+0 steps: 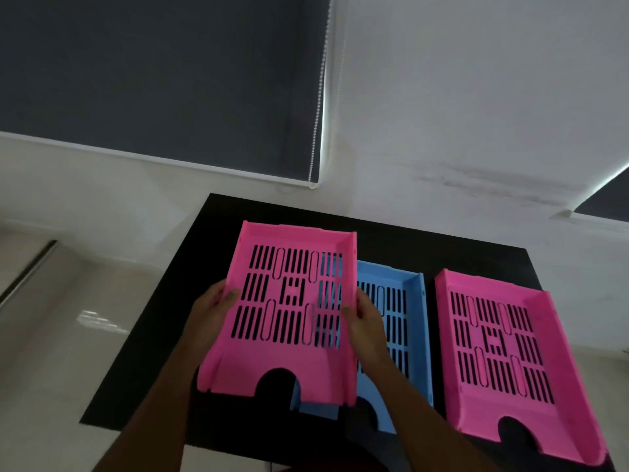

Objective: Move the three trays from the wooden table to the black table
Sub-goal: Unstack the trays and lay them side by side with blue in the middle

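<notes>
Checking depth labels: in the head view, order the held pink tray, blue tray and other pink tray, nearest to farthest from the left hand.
1. Held pink tray: the left hand grips its left edge, the right hand the opposite edge.
2. Blue tray: on the black table, partly under the held tray's right side.
3. Other pink tray: far right on the table.

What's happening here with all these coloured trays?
A person is holding a pink tray by its sides, left hand on one edge and right hand on the other, above the black table. It partly overlaps a blue tray already lying there. A second pink tray rests on the table to the right. So two trays are down and the third seems about to be set down.
</notes>
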`<action>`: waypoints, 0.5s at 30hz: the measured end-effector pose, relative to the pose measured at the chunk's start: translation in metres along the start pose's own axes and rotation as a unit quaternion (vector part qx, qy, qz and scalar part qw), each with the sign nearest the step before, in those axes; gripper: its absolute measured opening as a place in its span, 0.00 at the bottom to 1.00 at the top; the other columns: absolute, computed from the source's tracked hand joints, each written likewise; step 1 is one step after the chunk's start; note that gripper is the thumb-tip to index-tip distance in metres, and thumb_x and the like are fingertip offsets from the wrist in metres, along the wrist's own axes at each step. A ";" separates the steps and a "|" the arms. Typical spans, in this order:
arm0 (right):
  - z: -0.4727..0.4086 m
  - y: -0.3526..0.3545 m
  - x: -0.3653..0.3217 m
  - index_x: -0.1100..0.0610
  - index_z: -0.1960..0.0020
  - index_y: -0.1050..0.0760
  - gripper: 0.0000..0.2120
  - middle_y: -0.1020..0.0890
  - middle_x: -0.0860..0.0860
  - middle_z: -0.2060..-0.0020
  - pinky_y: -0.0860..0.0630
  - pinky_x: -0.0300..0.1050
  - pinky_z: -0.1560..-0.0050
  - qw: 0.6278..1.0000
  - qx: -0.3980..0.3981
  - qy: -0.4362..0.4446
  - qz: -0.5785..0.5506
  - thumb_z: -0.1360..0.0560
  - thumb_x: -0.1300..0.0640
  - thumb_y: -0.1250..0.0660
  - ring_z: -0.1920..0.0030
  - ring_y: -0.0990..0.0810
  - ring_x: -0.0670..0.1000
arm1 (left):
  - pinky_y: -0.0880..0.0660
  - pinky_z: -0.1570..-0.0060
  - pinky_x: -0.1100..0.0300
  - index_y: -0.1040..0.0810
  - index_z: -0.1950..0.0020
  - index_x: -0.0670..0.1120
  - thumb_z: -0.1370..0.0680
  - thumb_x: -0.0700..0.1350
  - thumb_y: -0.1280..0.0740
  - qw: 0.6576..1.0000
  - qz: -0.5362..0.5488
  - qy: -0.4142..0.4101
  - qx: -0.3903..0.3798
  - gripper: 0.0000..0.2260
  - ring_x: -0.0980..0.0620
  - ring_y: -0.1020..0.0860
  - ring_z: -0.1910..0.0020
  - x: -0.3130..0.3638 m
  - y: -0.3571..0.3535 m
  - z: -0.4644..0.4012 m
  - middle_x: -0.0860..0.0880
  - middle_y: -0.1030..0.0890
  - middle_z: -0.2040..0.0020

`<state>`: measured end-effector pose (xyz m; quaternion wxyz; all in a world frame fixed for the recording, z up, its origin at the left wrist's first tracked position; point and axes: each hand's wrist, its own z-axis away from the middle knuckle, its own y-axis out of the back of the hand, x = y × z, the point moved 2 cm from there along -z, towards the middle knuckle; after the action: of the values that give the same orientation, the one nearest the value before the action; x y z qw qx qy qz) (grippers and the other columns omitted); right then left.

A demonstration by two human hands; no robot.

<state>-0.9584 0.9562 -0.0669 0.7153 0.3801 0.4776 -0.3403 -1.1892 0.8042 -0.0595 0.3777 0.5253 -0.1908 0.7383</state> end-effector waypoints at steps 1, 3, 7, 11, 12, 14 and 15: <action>-0.001 -0.012 -0.002 0.52 0.35 0.23 0.14 0.15 0.50 0.47 0.18 0.53 0.43 1.000 -0.008 0.002 0.003 0.19 0.60 0.38 0.47 0.15 0.50 | 0.20 0.48 0.42 0.24 0.33 0.47 0.18 0.47 0.39 1.000 -0.002 -0.002 0.008 0.14 0.41 0.16 0.50 -0.001 0.013 -0.003 0.43 0.16 0.45; -0.005 -0.036 -0.006 0.54 0.34 0.23 0.15 0.15 0.50 0.45 0.18 0.50 0.42 1.000 -0.019 -0.001 0.000 0.19 0.62 0.38 0.46 0.16 0.49 | 0.20 0.51 0.47 0.23 0.34 0.46 0.18 0.46 0.38 1.000 -0.007 -0.009 0.021 0.13 0.44 0.16 0.52 -0.001 0.036 -0.009 0.43 0.16 0.45; -0.009 -0.078 -0.012 0.53 0.34 0.24 0.15 0.15 0.49 0.45 0.17 0.45 0.46 0.999 -0.045 -0.012 0.000 0.19 0.63 0.39 0.47 0.15 0.46 | 0.21 0.47 0.47 0.21 0.36 0.45 0.18 0.43 0.37 0.998 -0.021 -0.027 0.043 0.12 0.47 0.16 0.52 -0.002 0.075 -0.019 0.46 0.15 0.48; -0.014 -0.111 -0.008 0.51 0.35 0.24 0.16 0.15 0.47 0.47 0.17 0.50 0.45 0.997 -0.054 -0.044 0.014 0.20 0.63 0.38 0.48 0.15 0.46 | 0.20 0.47 0.47 0.21 0.35 0.46 0.18 0.44 0.36 0.995 -0.072 -0.038 0.056 0.13 0.47 0.15 0.50 -0.015 0.103 -0.029 0.48 0.14 0.47; -0.015 -0.117 -0.006 0.51 0.34 0.25 0.16 0.15 0.48 0.47 0.17 0.52 0.44 0.997 -0.056 -0.053 0.020 0.20 0.63 0.38 0.48 0.15 0.47 | 0.19 0.47 0.46 0.21 0.35 0.47 0.18 0.46 0.36 0.994 -0.081 -0.036 0.057 0.13 0.47 0.15 0.50 -0.019 0.107 -0.031 0.48 0.14 0.46; -0.016 -0.126 -0.002 0.52 0.34 0.25 0.16 0.16 0.48 0.47 0.18 0.52 0.43 0.995 -0.065 -0.070 0.031 0.20 0.63 0.38 0.48 0.15 0.48 | 0.19 0.46 0.43 0.22 0.34 0.46 0.18 0.48 0.37 0.993 -0.101 -0.031 0.058 0.14 0.46 0.15 0.50 -0.029 0.114 -0.035 0.47 0.15 0.46; -0.016 -0.129 -0.001 0.52 0.33 0.26 0.16 0.16 0.49 0.46 0.18 0.50 0.45 0.994 -0.070 -0.077 0.034 0.20 0.63 0.38 0.48 0.16 0.48 | 0.19 0.46 0.42 0.22 0.35 0.46 0.18 0.49 0.37 0.992 -0.106 -0.029 0.054 0.14 0.46 0.15 0.50 -0.033 0.116 -0.036 0.46 0.15 0.46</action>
<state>-1.0755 0.9088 -0.0982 0.7858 0.3177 0.4304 -0.3104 -1.2944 0.7425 -0.0903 0.4188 0.5836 -0.1048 0.6877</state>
